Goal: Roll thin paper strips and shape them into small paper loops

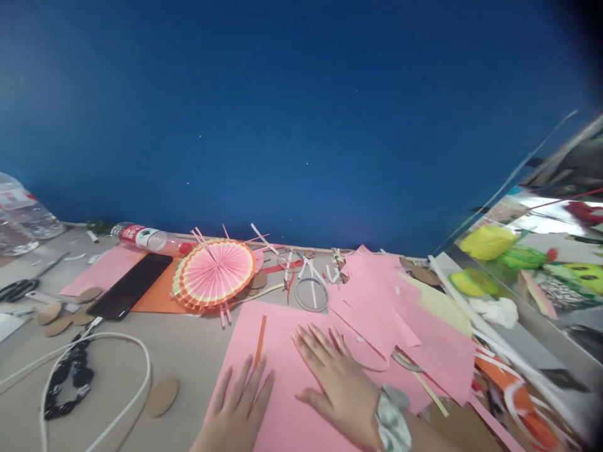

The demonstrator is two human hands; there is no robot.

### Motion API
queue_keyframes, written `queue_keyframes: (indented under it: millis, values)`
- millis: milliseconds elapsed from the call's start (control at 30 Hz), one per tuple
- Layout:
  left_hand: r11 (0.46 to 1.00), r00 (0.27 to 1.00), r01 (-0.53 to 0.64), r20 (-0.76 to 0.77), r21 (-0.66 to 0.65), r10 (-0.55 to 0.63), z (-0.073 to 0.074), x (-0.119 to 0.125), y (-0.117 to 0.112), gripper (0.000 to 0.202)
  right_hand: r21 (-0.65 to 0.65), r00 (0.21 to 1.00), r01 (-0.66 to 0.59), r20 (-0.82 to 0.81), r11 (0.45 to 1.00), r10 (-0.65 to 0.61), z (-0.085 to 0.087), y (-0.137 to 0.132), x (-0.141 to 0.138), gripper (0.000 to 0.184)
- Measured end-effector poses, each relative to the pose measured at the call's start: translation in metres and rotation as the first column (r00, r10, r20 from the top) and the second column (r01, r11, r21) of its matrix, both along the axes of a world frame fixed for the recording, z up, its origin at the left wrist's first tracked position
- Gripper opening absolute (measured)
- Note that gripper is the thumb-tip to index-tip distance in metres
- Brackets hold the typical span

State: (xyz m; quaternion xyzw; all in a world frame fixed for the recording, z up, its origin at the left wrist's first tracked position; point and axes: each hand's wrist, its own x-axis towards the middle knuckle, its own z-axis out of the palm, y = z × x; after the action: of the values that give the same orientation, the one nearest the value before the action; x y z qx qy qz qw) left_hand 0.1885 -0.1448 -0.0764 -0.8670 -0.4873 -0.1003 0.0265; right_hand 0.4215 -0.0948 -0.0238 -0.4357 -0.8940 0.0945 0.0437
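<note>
Both hands rest flat on a large pink paper sheet (287, 376) at the front of the table. My left hand (238, 408) has its fingers spread on the sheet's left part, touching or nearly touching the lower end of a narrow orange paper strip (260, 336). My right hand (336, 383) lies to the right, fingers stretched out, a pale scrunchie (392, 419) round its wrist. Neither hand grips anything. Behind the sheet stands a round pleated paper fan (217, 273) in pink, yellow and orange. A ring of tape (311, 294) touches the sheet's back edge.
Cut pink papers (372, 295) pile up at the right, beside a tray (513, 351) of colourful crafts. On the left are a black phone (129, 285), a lying bottle (146, 238), scissors (23, 287), a white cable (146, 351) and cardboard discs (161, 397). A blue partition (301, 125) rises behind.
</note>
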Motion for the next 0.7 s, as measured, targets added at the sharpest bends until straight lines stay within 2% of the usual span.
queue_keyframes:
  millis: [100, 167, 233, 300, 467, 600, 700]
  values:
    - [0.975, 0.987, 0.160, 0.012, -0.154, -0.160, 0.029, -0.001, 0.018, 0.079, -0.024, 0.998, 0.060, -0.011, 0.998, -0.060, 0.006, 0.015, 0.003, 0.065]
    - [0.965, 0.985, 0.173, 0.031, -0.198, -0.171, 0.044, -0.002, 0.026, 0.077, -0.017, 0.984, 0.167, -0.056, 0.986, -0.168, 0.013, 0.024, 0.004, 0.062]
    - [0.963, 0.988, 0.156, 0.048, -0.219, -0.149, 0.051, -0.004, 0.030, 0.077, -0.011, 0.956, 0.281, -0.083, 0.960, -0.281, 0.019, 0.033, 0.005, 0.065]
    - [0.966, 0.992, 0.122, 0.050, -0.228, -0.114, 0.051, -0.007, 0.030, 0.079, -0.008, 0.937, 0.341, -0.081, 0.940, -0.340, 0.022, 0.040, 0.008, 0.062]
    - [0.990, 0.999, -0.002, 0.034, -0.139, 0.007, 0.038, -0.020, 0.022, 0.078, -0.042, 0.934, 0.347, -0.074, 0.937, -0.350, 0.021, 0.039, 0.013, 0.021]
    - [0.997, 0.998, -0.064, 0.016, -0.037, 0.065, 0.039, -0.027, 0.022, 0.072, -0.069, 0.928, 0.351, -0.105, 0.934, -0.357, 0.029, 0.031, 0.026, 0.021]
    - [0.996, 0.996, -0.074, -0.038, 0.046, 0.076, 0.045, -0.028, 0.020, 0.055, -0.068, 0.876, 0.457, -0.140, 0.887, -0.462, 0.048, 0.030, 0.054, 0.025]
